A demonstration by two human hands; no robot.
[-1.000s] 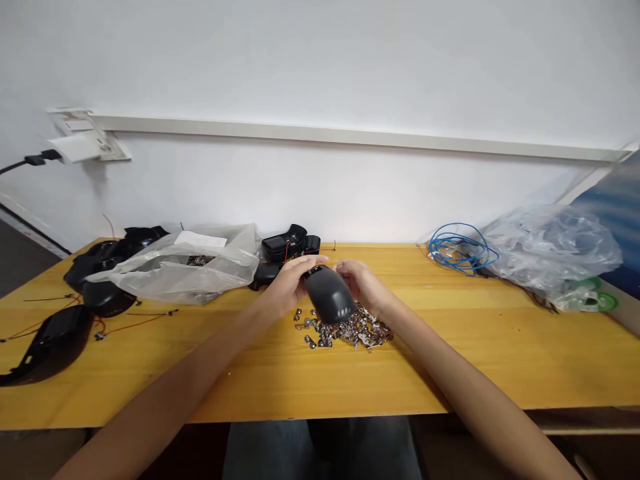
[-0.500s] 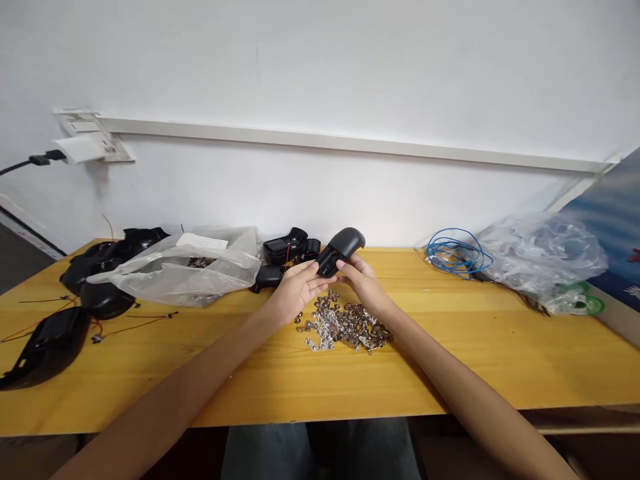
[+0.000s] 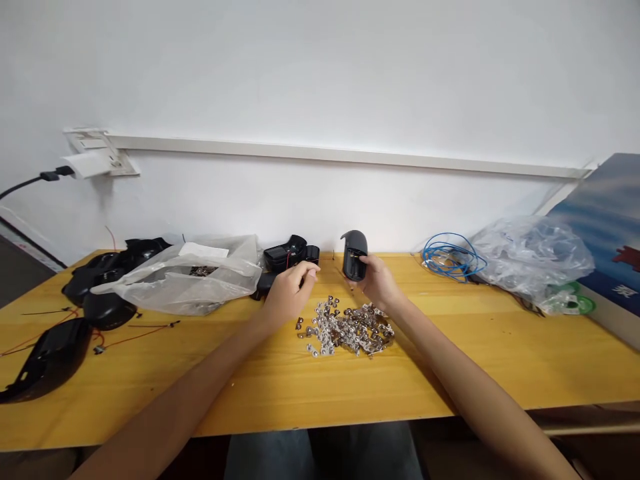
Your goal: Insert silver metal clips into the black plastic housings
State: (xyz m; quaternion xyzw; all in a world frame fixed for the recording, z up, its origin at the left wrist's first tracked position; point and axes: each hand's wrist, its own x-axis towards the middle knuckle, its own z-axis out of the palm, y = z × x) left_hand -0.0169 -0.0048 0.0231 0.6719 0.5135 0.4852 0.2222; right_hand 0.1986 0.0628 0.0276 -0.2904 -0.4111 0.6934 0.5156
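My right hand is shut around a black plastic housing, which stands upright with its rounded end up and a dark opening facing me. My left hand is apart from the housing and holds nothing, its fingers loosely curled. It is nearest to a black plastic part lying by a black battery-grip-like shell. Below both hands, a loose pile of small metal clips lies on the yellow wooden table.
A clear plastic bag with metal bits inside lies left of my hands, beside several black shells. Thin red and black wires trail there. On the right are a coil of blue wire, a crumpled clear bag and a printed box.
My left hand has let go of the black housing and moved left. My right hand has turned the housing upright and holds it alone, slightly further right.
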